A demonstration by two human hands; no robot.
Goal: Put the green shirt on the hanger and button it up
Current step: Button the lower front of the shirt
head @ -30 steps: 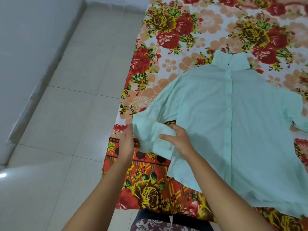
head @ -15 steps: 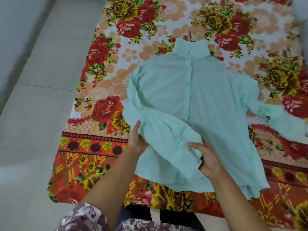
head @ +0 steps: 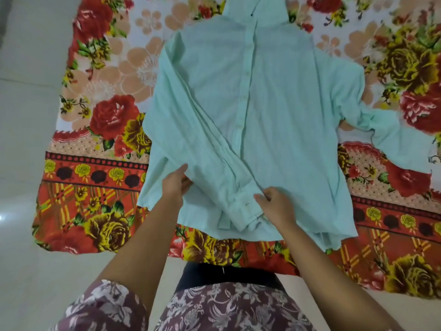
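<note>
Arranging the shirt (head: 274, 103): left hand (head: 175, 187) grip holds its sleeve (head: 210, 158), right hand (head: 275, 206) pinches the cuff (head: 245, 207). Next move requires the hanger, not visible.

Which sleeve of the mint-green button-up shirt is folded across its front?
The sleeve lying diagonally over the buttons, cuff in the right hand; the other sleeve sprawls onto the floral bedsheet.

Cannot see top of green shirt (head: 274, 120) collar (head: 255, 10), cropped by upper edge, nor left hand (head: 175, 186) fingertips, tucked under sleeve (head: 214, 161).
</note>
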